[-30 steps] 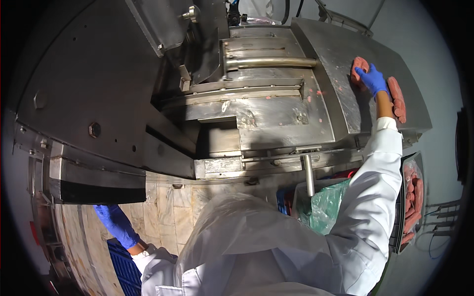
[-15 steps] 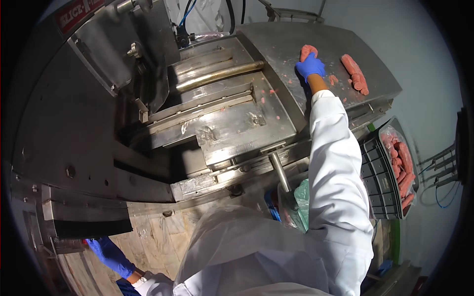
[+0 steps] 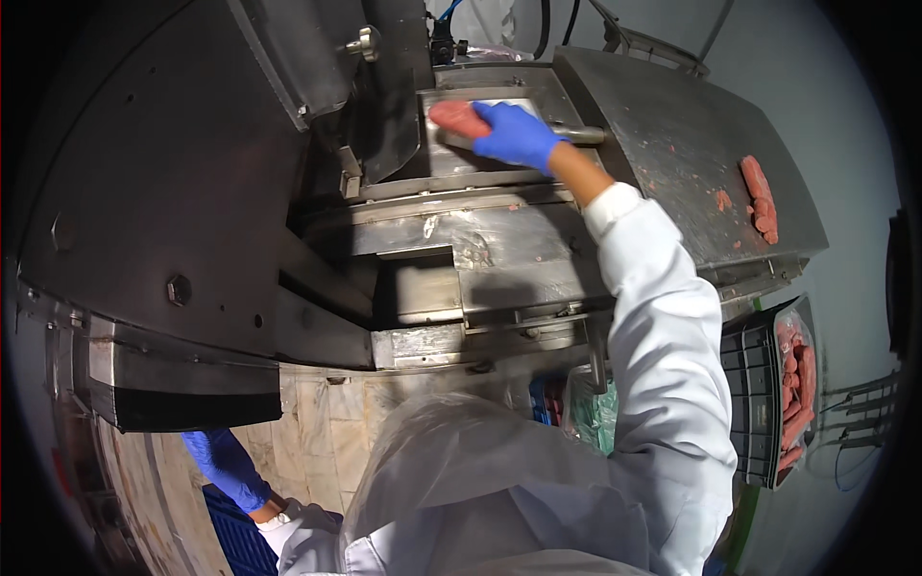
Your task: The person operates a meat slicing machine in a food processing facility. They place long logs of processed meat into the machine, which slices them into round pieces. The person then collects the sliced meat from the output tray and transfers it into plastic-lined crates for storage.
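Note:
In my blue-gloved right hand [image 3: 519,136] is a thick, rounded piece of pink meat [image 3: 459,119], gripped at its right end. The hand holds it over the metal slide [image 3: 403,209] of a steel slicing machine, close to the round crossbar [image 3: 581,135]; whether the meat touches the metal I cannot tell. Low on the left, my gloved left hand [image 3: 226,470] reaches up beneath a black-edged box [image 3: 197,398] on the machine's side. That box hides its fingers. Another log of pink meat [image 3: 759,197] lies on the steel side table at the right.
Meat scraps [image 3: 722,201] dot the steel side table [image 3: 672,115]. Below it stands a grey crate [image 3: 754,394] lined with clear plastic, holding several pink meat logs [image 3: 795,394]. A tall metal guard [image 3: 288,58] rises at the left of the slide. Green plastic bags [image 3: 591,413] sit under the machine.
My right hand has carried the piece of meat leftward from the side table to over the machine's slide. The whole view has shifted a little; my left hand stays by the box.

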A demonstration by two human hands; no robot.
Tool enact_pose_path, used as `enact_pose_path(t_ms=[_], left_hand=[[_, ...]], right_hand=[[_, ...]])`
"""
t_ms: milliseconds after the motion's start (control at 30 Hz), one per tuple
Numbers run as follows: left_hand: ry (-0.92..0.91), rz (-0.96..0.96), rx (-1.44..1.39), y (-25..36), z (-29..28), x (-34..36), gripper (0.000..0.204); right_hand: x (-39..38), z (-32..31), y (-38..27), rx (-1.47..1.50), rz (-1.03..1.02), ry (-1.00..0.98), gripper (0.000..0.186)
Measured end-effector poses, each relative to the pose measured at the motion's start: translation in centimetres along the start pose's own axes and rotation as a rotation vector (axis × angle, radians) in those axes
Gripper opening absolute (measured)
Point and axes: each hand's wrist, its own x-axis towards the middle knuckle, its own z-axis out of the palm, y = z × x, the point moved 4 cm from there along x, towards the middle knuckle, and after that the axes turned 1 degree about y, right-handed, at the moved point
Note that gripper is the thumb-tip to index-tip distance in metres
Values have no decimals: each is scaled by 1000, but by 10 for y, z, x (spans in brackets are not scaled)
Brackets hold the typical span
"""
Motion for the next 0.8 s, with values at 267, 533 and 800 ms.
enact_pose_path(t_ms=[267,533,800], left_hand=[[17,25,86,-9,-5,-1,51],[69,48,86,-2,-18,-10,52],[88,11,-36,-8,-13,9,50]], right_hand=[[67,113,-3,-46,-21,-164,57],[-58,-119,42,76,30,224,56],[-296,-257,360,-678,951,182,86]])
